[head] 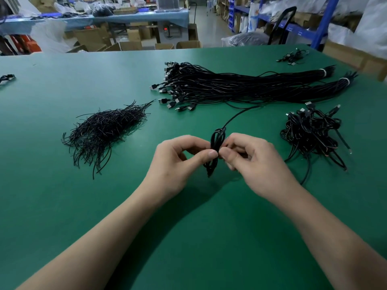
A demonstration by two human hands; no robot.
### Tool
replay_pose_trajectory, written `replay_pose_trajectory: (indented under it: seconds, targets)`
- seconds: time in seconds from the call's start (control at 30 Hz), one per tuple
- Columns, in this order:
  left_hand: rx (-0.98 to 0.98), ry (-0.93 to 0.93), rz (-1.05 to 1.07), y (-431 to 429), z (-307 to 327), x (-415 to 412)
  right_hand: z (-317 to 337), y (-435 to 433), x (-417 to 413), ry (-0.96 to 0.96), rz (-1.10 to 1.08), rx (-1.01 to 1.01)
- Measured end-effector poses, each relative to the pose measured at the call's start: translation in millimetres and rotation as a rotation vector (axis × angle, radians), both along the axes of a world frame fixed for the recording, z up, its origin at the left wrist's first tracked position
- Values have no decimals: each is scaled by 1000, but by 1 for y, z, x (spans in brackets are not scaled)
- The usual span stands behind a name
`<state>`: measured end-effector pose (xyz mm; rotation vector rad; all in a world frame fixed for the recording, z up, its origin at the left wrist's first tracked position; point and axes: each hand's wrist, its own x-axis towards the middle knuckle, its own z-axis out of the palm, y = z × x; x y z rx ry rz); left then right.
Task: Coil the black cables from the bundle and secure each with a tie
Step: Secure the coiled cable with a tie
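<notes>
Head view: coiled cable (215, 143) sits mid-tabletop (62, 206), between both hands. Long axis is near vertical in frame, loop end pointing away and the other end toward the person. It's black and narrow, loops squeezed flat. One loose strand runs from the top toward the bundle (240, 86). Left hand (178, 162) and right hand (253, 162): fingers (209, 153) curled, pinching the coil's middle. Pile of ties (104, 130) on the left, finished coils (312, 132) on the right.

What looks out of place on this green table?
Nothing looks damaged or spilled. The pile on the right is a loose tangle with ends straggling out. The coil pinched by the left hand and right hand trails a long tail toward the bundle.
</notes>
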<state>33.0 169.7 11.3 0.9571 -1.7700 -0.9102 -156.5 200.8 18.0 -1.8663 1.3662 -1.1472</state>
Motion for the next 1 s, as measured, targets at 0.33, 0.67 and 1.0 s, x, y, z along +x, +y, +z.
replay_pose_trajectory:
  seconds: [0.33,0.67,1.0]
  targets:
    - [-149,-14,102,4,3,-2,-2,-2,0,-305,57,178]
    - [452,15,-116,0,4,1,-4,4,6,427,-65,-414]
    - [-259,-173,68,3,2,1,2,3,2,-346,99,278]
